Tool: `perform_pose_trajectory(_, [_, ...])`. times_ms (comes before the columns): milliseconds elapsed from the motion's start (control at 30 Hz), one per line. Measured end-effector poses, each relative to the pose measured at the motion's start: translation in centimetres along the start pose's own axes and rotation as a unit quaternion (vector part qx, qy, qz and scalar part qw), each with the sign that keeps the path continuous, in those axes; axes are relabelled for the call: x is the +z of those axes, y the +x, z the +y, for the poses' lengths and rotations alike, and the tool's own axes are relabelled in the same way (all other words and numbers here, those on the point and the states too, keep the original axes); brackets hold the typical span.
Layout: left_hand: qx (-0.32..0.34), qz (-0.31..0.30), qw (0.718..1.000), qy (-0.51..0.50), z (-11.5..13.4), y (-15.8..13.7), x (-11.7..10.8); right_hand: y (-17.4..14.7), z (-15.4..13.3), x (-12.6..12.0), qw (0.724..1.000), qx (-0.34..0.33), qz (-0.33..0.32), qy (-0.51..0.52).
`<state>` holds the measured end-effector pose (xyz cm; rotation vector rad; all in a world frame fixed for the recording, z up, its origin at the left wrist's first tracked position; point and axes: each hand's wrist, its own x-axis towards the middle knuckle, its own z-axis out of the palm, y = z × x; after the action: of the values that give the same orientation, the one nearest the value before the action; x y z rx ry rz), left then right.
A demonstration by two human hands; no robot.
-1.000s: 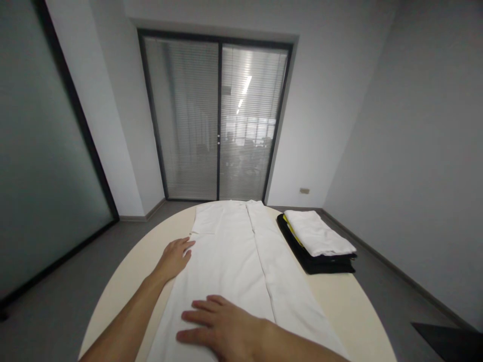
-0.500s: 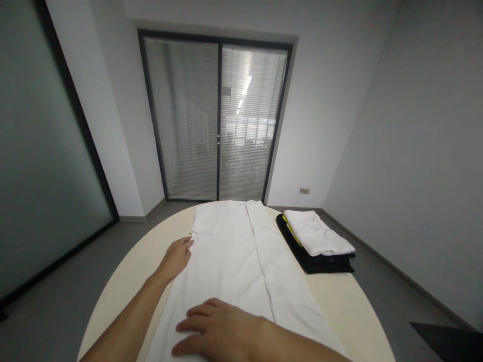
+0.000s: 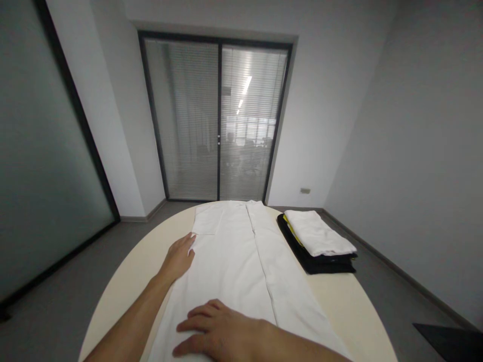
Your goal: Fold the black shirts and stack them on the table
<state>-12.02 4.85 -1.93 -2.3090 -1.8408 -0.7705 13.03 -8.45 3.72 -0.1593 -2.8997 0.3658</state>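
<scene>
A white garment [image 3: 234, 261], apparently a shirt with a sleeve at its far left, lies spread lengthwise over a round cream table [image 3: 128, 271]. A long fold line runs down its right part. At the garment's left edge, just below the sleeve, my left hand [image 3: 180, 257] touches the cloth with its fingers extended and the thumb apart. Nearer to me, my right hand [image 3: 221, 329] rests over the cloth, palm down, fingers spread. Neither hand grips anything that I can see. The near end of the garment runs out of view.
On the table's right stands a stack of folded clothes: a white one [image 3: 320, 234] on top, a yellow edge and black ones [image 3: 328, 265] beneath. Beyond the table are a glass door with blinds [image 3: 219, 120] and walls. A dark flat object [image 3: 449, 342] shows at lower right.
My left hand has shifted slightly to the right along the sleeve's edge, and the creases near the sleeve hem look flatter. The right hand has barely moved.
</scene>
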Motion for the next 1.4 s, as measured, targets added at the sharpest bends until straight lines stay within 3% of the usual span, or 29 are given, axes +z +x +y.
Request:
perform_pose_trajectory(100, [-0.004,-0.015,0.999,0.028,0.5,-0.1,0.0,0.7,1.4,-0.8,0.999,0.027,0.006,0.046])
perform_pose_trajectory(200, [-0.011,-0.022,0.999,0.038,1.0,-0.2,-0.3,1.5,3.6,-2.2,0.985,0.163,0.051,0.035])
perform_pose_trajectory(367, [-0.013,-0.034,0.998,0.050,1.5,0.0,-0.9,2.7,9.1,-3.7,0.917,0.377,0.125,-0.028])
perform_pose_trajectory(567, [-0.023,-0.032,0.998,0.047,2.0,0.2,-1.5,5.0,16.1,-3.9,0.857,0.494,0.140,-0.055])
perform_pose_trajectory(767, [-0.032,-0.030,0.998,0.038,1.9,0.2,-1.4,7.2,19.5,-3.0,0.846,0.510,0.142,-0.065])
perform_pose_trajectory(1033, [-0.032,-0.041,0.998,0.046,2.2,0.2,-1.7,8.0,20.6,-1.5,0.854,0.489,0.161,-0.076])
perform_pose_trajectory(1300, [-0.038,-0.038,0.998,0.037,2.2,0.1,-1.6,7.6,20.7,-2.0,0.828,0.519,0.185,-0.102])
perform_pose_trajectory(1400, [-0.034,-0.034,0.998,0.032,2.1,0.1,-1.5,7.6,20.3,-2.2,0.851,0.480,0.181,-0.113])
